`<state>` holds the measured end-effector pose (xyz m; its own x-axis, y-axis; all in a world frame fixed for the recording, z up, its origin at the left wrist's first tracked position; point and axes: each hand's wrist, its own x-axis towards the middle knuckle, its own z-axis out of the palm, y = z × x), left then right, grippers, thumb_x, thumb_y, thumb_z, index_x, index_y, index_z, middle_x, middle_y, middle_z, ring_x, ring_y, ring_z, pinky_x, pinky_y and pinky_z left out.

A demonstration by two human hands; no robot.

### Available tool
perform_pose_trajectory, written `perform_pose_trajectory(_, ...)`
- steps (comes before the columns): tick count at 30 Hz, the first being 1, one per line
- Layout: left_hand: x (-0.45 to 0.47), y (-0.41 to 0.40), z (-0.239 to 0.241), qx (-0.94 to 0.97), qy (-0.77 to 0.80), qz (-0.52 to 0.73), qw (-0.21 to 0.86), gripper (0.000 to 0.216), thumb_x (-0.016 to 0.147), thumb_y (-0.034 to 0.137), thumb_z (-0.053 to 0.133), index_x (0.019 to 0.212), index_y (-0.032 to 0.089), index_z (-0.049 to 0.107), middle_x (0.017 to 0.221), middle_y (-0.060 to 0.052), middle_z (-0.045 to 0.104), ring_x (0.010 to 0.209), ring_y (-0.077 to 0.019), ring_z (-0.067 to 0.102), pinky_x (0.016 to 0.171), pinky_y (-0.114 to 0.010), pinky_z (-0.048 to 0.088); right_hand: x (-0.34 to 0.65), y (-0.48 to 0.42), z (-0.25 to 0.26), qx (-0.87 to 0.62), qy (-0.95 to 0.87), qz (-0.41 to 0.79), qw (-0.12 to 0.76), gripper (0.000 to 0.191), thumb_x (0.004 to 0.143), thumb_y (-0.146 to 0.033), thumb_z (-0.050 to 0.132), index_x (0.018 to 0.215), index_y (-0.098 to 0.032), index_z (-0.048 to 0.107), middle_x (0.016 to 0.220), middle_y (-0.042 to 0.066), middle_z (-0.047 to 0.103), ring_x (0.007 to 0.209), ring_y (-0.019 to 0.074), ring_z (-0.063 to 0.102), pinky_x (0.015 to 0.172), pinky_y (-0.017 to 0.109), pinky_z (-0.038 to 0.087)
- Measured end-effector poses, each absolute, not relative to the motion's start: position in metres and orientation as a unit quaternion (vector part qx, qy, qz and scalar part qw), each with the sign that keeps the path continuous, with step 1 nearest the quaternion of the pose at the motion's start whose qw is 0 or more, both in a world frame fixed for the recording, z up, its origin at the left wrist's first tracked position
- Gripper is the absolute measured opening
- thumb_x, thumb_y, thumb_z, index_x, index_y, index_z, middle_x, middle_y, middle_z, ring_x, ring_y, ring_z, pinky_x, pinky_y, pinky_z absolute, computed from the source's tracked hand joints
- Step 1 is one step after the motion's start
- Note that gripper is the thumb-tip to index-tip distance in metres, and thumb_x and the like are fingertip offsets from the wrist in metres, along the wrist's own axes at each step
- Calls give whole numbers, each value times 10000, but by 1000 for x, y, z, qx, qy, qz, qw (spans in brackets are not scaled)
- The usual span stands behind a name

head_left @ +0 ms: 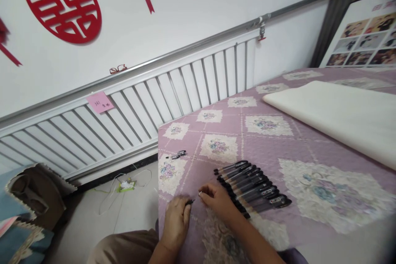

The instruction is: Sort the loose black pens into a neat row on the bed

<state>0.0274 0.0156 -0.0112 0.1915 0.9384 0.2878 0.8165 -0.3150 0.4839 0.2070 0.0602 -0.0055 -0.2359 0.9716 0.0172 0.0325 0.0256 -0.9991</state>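
My left hand rests on the purple floral bedspread, its fingers curled round a small dark pen part whose tip pokes out to the right. My right hand lies just beside it, fingers pinched together towards that tip; whatever they hold is too small to name. A row of several black pens lies side by side just right of my right hand, touching my wrist.
A small metal clip-like object lies near the bed's left edge. A folded white sheet covers the far right. A white radiator runs along the wall. A brown bag and wires are on the floor.
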Motion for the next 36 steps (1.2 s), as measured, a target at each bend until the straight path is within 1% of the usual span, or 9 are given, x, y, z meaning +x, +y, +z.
perform_pose_trajectory(4,28,16,-10,767,571,274,103,269,871,230,420,1043,224,626,999,-65,659,947,-211,582,863,-384,455,206,62,-9,-451,-597,510,425,142,712,-300,528,754,-182,596,698,1,625,681,157,572,608,264,447)
perform_pose_trajectory(9,27,16,-10,769,570,270,105,275,871,228,422,1060,230,622,1011,-64,654,955,-213,577,863,-392,452,205,60,-6,-432,-635,495,407,123,715,-237,516,758,-171,611,720,6,639,702,156,579,658,265,451)
perform_pose_trajectory(15,26,16,-10,769,568,266,122,278,877,240,411,1069,231,612,1035,-66,645,983,-218,563,880,-400,436,202,56,-1,-422,-675,472,379,128,693,-173,499,746,-180,616,712,-2,646,698,156,581,655,254,444)
perform_pose_trajectory(21,26,16,-10,775,566,257,119,289,876,228,399,1080,228,603,1038,-72,636,991,-223,555,884,-412,427,199,55,-2,-417,-709,428,375,152,684,-127,471,730,-186,603,706,-5,631,702,155,572,659,251,427)
perform_pose_trajectory(32,28,13,-9,790,559,244,53,265,876,201,432,1076,219,604,971,-66,640,933,-224,556,853,-412,421,200,55,-1,-416,-749,390,339,158,685,-97,487,736,-185,608,732,1,629,733,159,564,670,248,406)
perform_pose_trajectory(36,29,12,-10,794,559,238,41,248,880,203,432,1049,215,612,932,-62,638,894,-222,555,823,-400,422,200,54,-1,-417,-757,385,325,149,707,-111,506,759,-190,620,756,5,647,747,158,569,680,250,407)
